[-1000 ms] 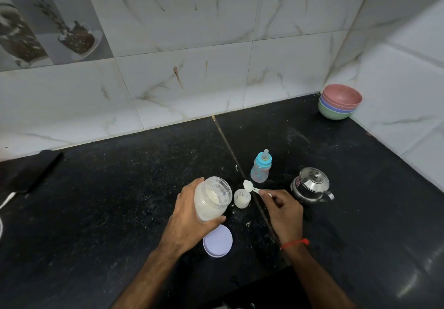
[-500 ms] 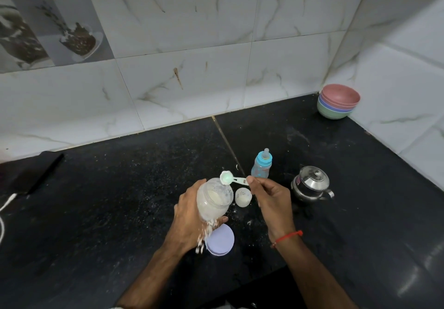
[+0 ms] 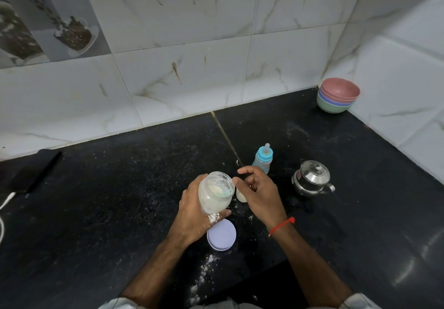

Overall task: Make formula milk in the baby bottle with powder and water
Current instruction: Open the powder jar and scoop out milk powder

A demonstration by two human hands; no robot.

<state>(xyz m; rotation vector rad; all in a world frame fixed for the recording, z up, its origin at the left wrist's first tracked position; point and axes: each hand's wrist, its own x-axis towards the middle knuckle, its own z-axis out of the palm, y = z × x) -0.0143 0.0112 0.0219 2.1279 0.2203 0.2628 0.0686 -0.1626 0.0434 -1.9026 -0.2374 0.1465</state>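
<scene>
left hand (image 3: pixel 192 215): gripping tilted powder jar (image 3: pixel 216 192)
right hand (image 3: pixel 258 194): fingers curling at jar mouth; scoop (image 3: pixel 224 188) sitting inside, grasp unclear
bottle (image 3: pixel 263 158): standing behind the right hand
around: one kettle (image 3: pixel 311 177), one lid (image 3: pixel 221 235), four stacked bowls (image 3: pixel 337 96), spilled powder (image 3: pixel 204 270)

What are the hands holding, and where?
Left hand grips the powder jar around its side. Right hand pinches the scoop's handle; scoop is inside the jar.

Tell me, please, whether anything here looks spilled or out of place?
Yes: white powder is scattered on the black counter near the lilac lid, and some clings to the left hand holding the tilted powder jar.
</scene>
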